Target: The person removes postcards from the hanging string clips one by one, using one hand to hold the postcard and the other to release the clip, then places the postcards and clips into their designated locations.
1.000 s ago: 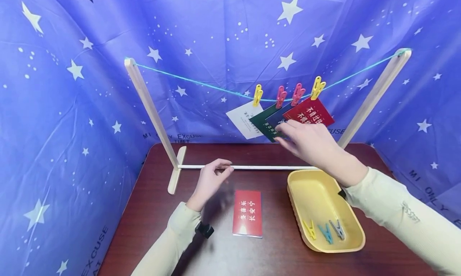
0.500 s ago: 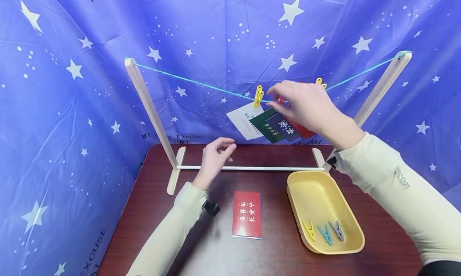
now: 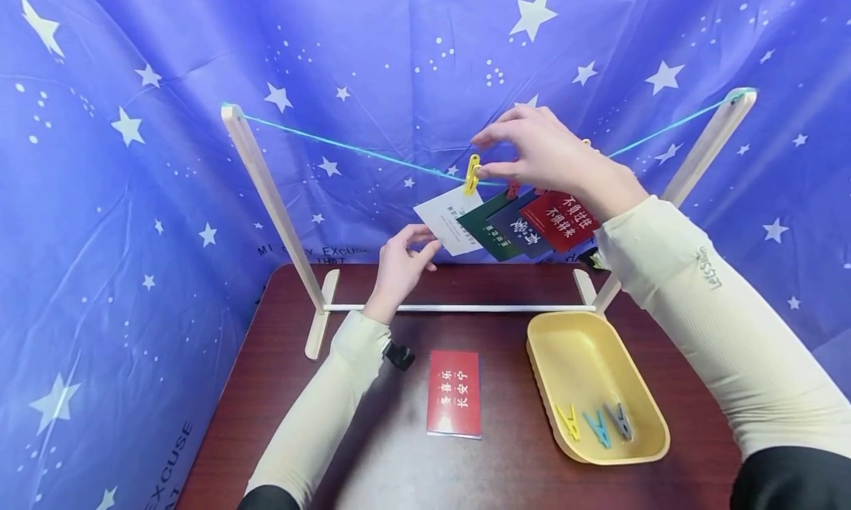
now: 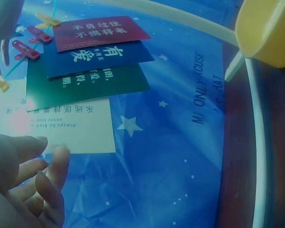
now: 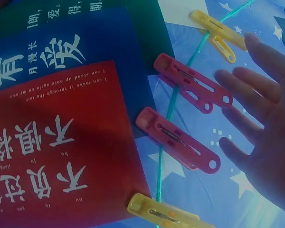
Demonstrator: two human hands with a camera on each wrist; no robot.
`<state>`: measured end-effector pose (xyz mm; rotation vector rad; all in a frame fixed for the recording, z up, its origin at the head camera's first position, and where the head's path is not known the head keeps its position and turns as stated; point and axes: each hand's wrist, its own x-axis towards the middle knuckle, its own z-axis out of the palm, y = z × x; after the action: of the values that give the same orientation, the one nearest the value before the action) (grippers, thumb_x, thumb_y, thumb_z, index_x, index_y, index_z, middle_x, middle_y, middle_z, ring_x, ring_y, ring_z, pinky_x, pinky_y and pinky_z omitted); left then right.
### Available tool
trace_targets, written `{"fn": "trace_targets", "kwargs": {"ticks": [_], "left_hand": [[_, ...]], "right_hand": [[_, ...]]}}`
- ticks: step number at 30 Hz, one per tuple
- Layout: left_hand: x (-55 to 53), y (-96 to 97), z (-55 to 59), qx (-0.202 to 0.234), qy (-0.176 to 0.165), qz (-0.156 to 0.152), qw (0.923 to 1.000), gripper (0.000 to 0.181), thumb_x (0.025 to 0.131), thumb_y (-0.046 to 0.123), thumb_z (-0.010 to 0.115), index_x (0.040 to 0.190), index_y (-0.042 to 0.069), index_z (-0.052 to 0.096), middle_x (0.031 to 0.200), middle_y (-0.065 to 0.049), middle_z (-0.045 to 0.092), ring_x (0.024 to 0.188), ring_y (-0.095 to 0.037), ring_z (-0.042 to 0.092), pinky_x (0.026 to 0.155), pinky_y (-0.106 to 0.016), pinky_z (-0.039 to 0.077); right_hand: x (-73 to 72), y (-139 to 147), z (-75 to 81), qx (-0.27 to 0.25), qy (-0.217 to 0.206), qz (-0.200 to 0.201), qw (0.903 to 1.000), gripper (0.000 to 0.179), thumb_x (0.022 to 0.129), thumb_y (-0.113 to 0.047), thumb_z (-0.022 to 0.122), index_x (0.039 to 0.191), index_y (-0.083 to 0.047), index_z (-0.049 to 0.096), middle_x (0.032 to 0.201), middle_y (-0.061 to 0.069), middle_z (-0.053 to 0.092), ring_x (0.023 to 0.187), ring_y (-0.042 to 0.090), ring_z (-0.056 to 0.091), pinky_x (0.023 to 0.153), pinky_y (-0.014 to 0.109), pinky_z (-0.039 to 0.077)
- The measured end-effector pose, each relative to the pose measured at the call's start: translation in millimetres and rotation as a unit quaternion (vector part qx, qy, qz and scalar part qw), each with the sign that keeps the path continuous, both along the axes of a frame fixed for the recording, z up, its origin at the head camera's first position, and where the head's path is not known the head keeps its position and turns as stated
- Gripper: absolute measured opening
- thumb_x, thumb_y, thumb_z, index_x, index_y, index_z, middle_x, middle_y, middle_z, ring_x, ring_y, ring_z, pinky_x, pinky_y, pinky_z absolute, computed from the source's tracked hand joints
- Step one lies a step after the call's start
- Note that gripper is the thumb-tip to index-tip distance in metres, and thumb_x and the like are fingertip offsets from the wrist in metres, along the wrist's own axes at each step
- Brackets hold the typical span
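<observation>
A white card (image 3: pixel 450 222) hangs by a yellow clothespin (image 3: pixel 472 174) from a teal string (image 3: pixel 346 148). My left hand (image 3: pixel 402 266) is at the card's lower corner, fingers loosely bent; the left wrist view shows its fingertips (image 4: pixel 61 154) overlapping the card edge, contact unclear. My right hand (image 3: pixel 541 151) is raised over the string, thumb beside that clothespin and fingers spread from it. Right of the white card hang a green card (image 3: pixel 490 228), a blue card (image 4: pixel 104 59) and a red card (image 3: pixel 561 220), held by pink clothespins (image 5: pixel 178 139) and another yellow clothespin (image 5: pixel 166 212).
A wooden stand with left post (image 3: pixel 269 207) and right post (image 3: pixel 708 151) carries the string; a white rod (image 3: pixel 492 308) joins its feet. On the table (image 3: pixel 372 451) lie red-topped cards (image 3: pixel 453 393). A yellow basket (image 3: pixel 572 347) holds yellow, blue and grey clothespins.
My right hand has risen from in front of the hanging cards and shifted left to the white card's clothespin. My left hand has lifted from above the rod to the white card.
</observation>
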<state>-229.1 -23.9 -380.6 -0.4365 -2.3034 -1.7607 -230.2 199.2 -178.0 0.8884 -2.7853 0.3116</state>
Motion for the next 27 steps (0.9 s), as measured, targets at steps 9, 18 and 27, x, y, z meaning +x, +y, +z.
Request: {"fn": "trace_targets", "kwargs": {"ticks": [9, 18, 27], "left_hand": [[0.1, 3.8, -0.3, 0.010, 0.001, 0.005, 0.9999, 0.023, 0.098, 0.016, 0.075, 0.119, 0.007, 0.071, 0.113, -0.014, 0.077, 0.062, -0.026, 0.073, 0.045, -0.022, 0.037], [1.2, 2.5, -0.2, 0.025, 0.023, 0.017, 0.9993, 0.017, 0.097, 0.011, 0.074, 0.111, 0.001, 0.071, 0.104, -0.018, 0.077, 0.054, -0.021, 0.069, 0.046, -0.020, 0.044], [-0.4, -2.1, -4.3, 0.022, 0.050, 0.010, 0.9985, 0.010, 0.094, 0.012, 0.078, 0.095, 0.002, 0.079, 0.089, -0.013, 0.077, 0.049, -0.006, 0.061, 0.050, -0.018, 0.043]], "right_hand": [[-8.0, -4.1, -4.9, -0.003, -0.030, 0.002, 0.9996, 0.040, 0.099, -0.027, 0.073, 0.132, -0.004, 0.070, 0.128, 0.017, 0.071, 0.138, 0.037, 0.044, 0.122, 0.062, 0.017], [-8.8, -5.6, -7.1, -0.003, -0.042, 0.012, 0.9991, 0.033, 0.102, -0.025, 0.070, 0.127, -0.005, 0.072, 0.126, 0.017, 0.072, 0.138, 0.037, 0.046, 0.118, 0.063, 0.024], [-9.6, -2.2, -9.9, -0.037, -0.079, 0.010, 0.9962, 0.026, 0.102, -0.022, 0.070, 0.122, -0.007, 0.072, 0.121, 0.016, 0.072, 0.128, 0.035, 0.049, 0.112, 0.060, 0.034]]}}
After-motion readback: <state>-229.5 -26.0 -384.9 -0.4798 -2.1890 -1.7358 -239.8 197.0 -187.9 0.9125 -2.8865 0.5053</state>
